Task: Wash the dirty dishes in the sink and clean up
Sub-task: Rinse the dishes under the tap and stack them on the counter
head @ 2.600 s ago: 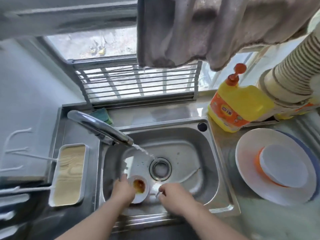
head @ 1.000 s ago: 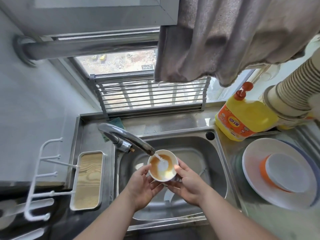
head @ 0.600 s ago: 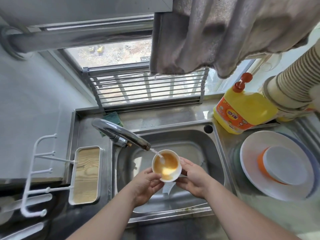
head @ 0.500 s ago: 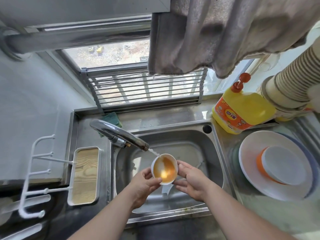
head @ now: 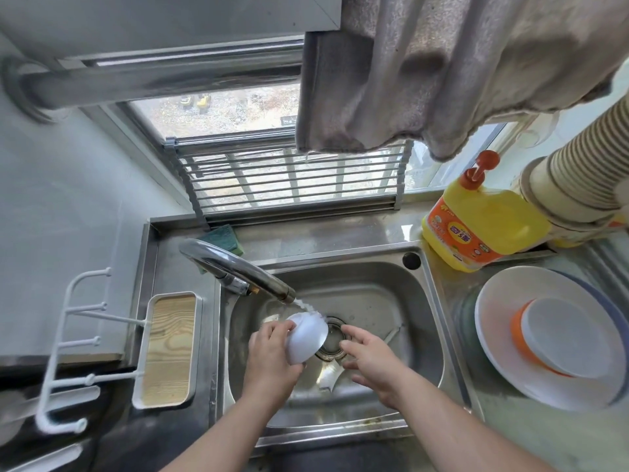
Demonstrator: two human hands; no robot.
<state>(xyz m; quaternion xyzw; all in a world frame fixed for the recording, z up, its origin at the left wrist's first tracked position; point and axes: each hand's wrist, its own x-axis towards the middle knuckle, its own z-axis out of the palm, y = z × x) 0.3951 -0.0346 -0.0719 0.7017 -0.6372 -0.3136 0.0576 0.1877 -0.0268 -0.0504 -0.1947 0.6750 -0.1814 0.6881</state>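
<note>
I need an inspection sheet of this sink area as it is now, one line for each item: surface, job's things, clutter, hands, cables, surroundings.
Surface: steel sink, wet; tap running.
Job's things: white bowl tipped over under the stream, above the drain; a white utensil lies on the sink floor; plates stacked at right.
Clutter: soap bottle, sponge, paper cups, tray.
Hands: left hand grips the bowl; right hand open, apart from it.
Cables: nothing seen.
Surroundings: window, rack, hanging towel.
</note>
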